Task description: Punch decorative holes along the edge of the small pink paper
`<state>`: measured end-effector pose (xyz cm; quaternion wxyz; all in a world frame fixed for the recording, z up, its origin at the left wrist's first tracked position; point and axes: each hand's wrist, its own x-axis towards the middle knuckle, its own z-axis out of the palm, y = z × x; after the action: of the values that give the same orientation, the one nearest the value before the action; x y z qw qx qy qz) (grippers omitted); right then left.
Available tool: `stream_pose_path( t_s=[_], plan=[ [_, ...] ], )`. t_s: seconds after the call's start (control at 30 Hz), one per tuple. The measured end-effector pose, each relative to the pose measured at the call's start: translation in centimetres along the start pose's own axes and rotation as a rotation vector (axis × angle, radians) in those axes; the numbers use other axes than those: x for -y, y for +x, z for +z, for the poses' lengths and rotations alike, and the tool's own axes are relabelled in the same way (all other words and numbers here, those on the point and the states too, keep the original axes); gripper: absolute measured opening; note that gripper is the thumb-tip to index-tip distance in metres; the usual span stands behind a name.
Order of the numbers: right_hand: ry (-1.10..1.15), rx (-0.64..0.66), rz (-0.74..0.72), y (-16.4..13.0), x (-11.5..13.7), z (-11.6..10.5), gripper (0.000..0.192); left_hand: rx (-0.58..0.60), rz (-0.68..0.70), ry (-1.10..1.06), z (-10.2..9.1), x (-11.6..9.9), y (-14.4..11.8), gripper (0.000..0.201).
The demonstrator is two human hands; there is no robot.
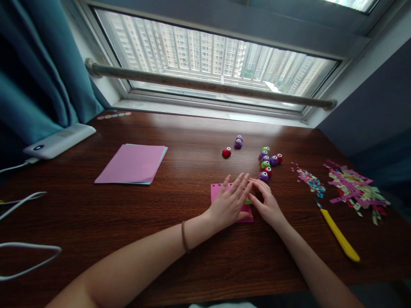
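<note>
While my left hand (pixel 228 204) lies flat on the pink paper (pixel 215 192) with fingers spread, my right hand (pixel 268 205) pinches a green punch (pixel 248 201) at its edge. Star holes line the top; most is unpunched.

A dark wooden table (pixel 192 256) is seen. A stack of pink paper (pixel 132 164) is laid toward its left side, a white power bank (pixel 59 140) at the left edge. Small round punches (pixel 269 161) are clustered right of centre, a pink sheet (pixel 215 192) beside them. A yellow knife (pixel 339 234) and paper scraps (pixel 355 188) are placed near the right edge.
</note>
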<state>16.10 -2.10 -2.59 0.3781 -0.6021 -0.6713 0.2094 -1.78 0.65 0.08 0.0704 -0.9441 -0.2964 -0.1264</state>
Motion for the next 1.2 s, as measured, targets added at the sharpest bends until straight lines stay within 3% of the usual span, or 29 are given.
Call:
stream_pose_path(
  t_s=[0.37,0.8,1.07,1.2],
  plan=[
    [-0.012,-0.059,0.065,0.3,-0.5,0.9,0.039,-0.123,0.170,-0.083,0.7,-0.2,-0.1,0.069],
    [-0.067,-0.087,0.063,0.4,0.5,1.0,0.025,-0.077,0.115,-0.048,0.6,-1.2,0.1,0.065],
    [0.087,-0.100,0.083,0.1,0.8,1.0,0.028,-0.083,0.076,-0.296,0.4,-0.3,-0.2,0.058],
    [0.179,0.014,0.144,0.4,1.0,-0.4,0.033,-0.058,-0.042,-0.424,0.7,0.3,0.0,0.072]
  ],
)
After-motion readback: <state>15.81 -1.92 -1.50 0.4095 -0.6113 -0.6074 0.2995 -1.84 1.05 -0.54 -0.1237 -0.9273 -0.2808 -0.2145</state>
